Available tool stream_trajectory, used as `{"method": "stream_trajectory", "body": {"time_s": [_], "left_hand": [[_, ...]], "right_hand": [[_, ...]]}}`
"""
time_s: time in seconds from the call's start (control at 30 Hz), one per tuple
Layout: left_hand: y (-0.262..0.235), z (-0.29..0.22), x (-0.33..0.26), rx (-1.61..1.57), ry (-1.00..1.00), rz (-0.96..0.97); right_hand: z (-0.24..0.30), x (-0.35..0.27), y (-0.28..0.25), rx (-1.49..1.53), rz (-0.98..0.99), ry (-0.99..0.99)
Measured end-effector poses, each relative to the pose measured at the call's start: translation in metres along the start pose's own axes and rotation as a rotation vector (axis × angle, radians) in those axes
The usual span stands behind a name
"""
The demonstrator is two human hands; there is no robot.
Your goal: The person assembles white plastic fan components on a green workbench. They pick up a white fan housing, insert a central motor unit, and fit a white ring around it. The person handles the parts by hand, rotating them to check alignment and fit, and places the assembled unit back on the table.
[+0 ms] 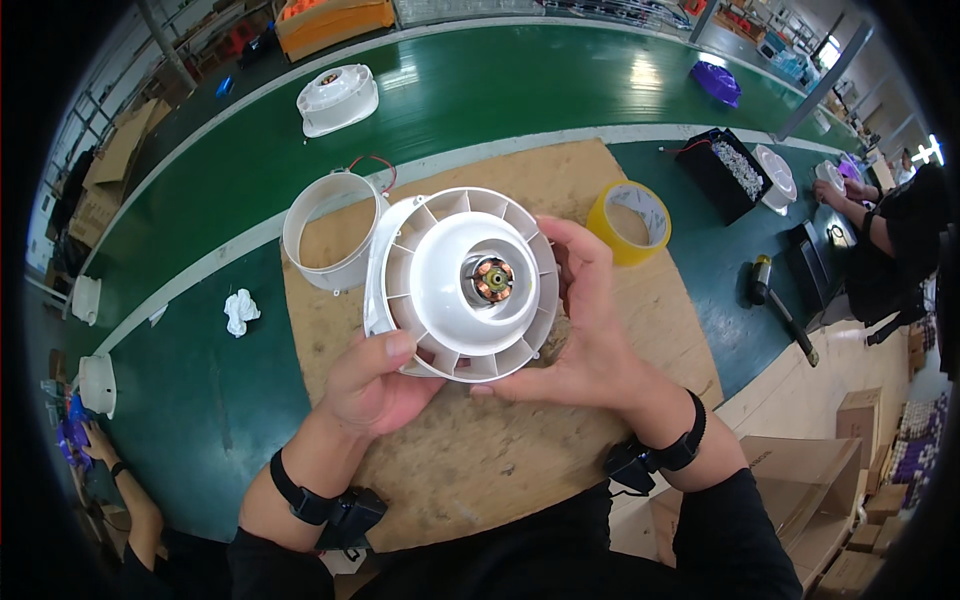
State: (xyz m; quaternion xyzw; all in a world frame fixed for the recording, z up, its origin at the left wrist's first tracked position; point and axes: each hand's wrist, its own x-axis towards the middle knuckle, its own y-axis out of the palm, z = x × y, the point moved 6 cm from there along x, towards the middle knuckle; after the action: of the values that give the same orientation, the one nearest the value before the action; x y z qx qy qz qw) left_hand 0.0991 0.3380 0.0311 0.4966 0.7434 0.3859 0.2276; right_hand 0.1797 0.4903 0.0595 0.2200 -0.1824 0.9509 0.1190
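We see a white ribbed fan housing [465,285] with a copper-coloured motor core [492,278] at its centre, and beside it a white ring [330,230] with thin red wires [372,163]. Under them lies a tan, speckled board [480,450] on a dark green bench [200,400], next to a glossy green belt [500,90] edged in pale grey. We also note a yellow tape roll [630,222], a white crumpled rag [240,311], a purple tray [716,83], an orange crate [335,22] and black wrist straps [672,452].

**Boxes around my bench**

At my lower right stand open brown cardboard boxes [800,480], with smaller ones [860,540] stacked beyond. More flattened brown cartons [115,165] lean at far left. An orange crate [335,22] sits past the belt.
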Motion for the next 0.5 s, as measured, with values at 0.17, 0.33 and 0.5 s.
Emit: {"method": "stream_trajectory", "body": {"time_s": [0.17, 0.33, 0.5], "left_hand": [[-0.006, 0.000, 0.003, 0.137, 0.006, -0.218], [-0.014, -0.014, -0.003, 0.888, 0.005, -0.597], [-0.014, -0.059, -0.013, 1.247, 0.368, -0.576]], "right_hand": [[-0.006, 0.003, -0.006, 0.003, -0.067, 0.059], [-0.012, 0.005, -0.015, -0.021, -0.182, 0.168], [-0.019, 0.006, -0.014, -0.061, -0.146, 0.290]]}}
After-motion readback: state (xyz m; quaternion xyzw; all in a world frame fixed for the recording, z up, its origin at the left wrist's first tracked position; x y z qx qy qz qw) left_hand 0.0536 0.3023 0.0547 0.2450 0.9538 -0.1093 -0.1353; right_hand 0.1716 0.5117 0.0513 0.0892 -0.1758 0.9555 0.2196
